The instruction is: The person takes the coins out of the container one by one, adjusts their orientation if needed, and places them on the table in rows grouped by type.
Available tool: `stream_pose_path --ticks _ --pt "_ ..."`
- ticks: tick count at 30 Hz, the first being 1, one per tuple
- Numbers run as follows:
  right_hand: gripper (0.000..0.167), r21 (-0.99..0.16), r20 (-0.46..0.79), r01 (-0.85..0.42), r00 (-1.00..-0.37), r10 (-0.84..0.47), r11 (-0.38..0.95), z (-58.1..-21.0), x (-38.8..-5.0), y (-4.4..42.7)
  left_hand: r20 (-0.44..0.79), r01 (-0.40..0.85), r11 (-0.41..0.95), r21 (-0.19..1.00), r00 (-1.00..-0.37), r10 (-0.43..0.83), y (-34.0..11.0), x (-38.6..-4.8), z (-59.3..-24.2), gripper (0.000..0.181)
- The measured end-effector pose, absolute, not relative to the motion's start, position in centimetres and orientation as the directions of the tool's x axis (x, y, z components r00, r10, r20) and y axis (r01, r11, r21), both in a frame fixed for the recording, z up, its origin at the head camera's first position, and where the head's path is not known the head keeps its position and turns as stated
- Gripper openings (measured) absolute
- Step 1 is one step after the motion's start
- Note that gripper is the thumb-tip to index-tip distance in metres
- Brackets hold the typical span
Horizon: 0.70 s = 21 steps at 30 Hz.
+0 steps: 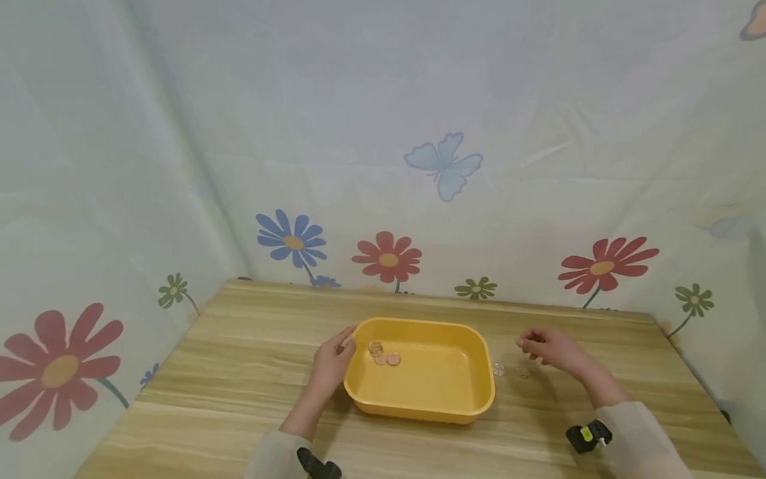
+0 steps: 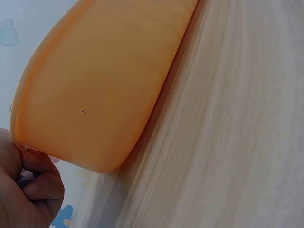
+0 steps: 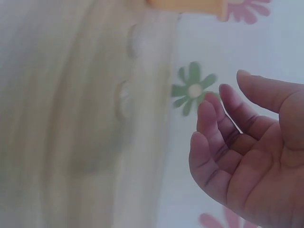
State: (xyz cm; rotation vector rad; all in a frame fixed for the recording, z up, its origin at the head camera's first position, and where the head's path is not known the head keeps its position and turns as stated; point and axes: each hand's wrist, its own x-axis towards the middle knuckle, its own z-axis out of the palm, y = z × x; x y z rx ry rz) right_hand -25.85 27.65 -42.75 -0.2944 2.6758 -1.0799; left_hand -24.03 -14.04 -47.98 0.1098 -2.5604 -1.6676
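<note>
A yellow rectangular plastic basin (image 1: 419, 389) stands on the table. My left hand (image 1: 331, 364) grips its left rim, with curled fingers against the outer wall in the left wrist view. Inside, near the far left corner, lie pinkish round discs (image 1: 393, 359) and a clear round piece (image 1: 375, 348). Just right of the basin, two small clear round pieces rest on the table, one (image 1: 499, 369) close to the wall and another (image 1: 523, 374) farther right. Above and beyond them hovers my right hand (image 1: 550, 347), fingers loosely bent, nothing between thumb and fingertips in the right wrist view.
The wood-grain table (image 1: 239, 372) runs back to a pale curtain (image 1: 335, 133) printed with flowers and a butterfly. Another curtain side (image 1: 72, 233) closes off the left. A black wrist camera (image 1: 589, 436) sits at the right cuff, and another (image 1: 317, 466) at the left.
</note>
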Motion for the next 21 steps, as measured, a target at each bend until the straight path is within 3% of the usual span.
stream_pose_path --ticks 10,21 --pt "0.027 -0.693 -0.091 -0.241 -0.906 -0.414 0.679 -39.3 -26.0 24.7 0.015 -0.030 0.401 0.915 -0.994 -0.107 -14.1 -24.2 -48.0 0.042" --pt "0.025 -0.685 -0.110 -0.274 -0.877 -0.467 0.675 -37.4 -26.6 20.9 0.014 -0.031 0.405 0.914 -0.994 -0.109 -14.0 -24.1 -48.1 0.042"
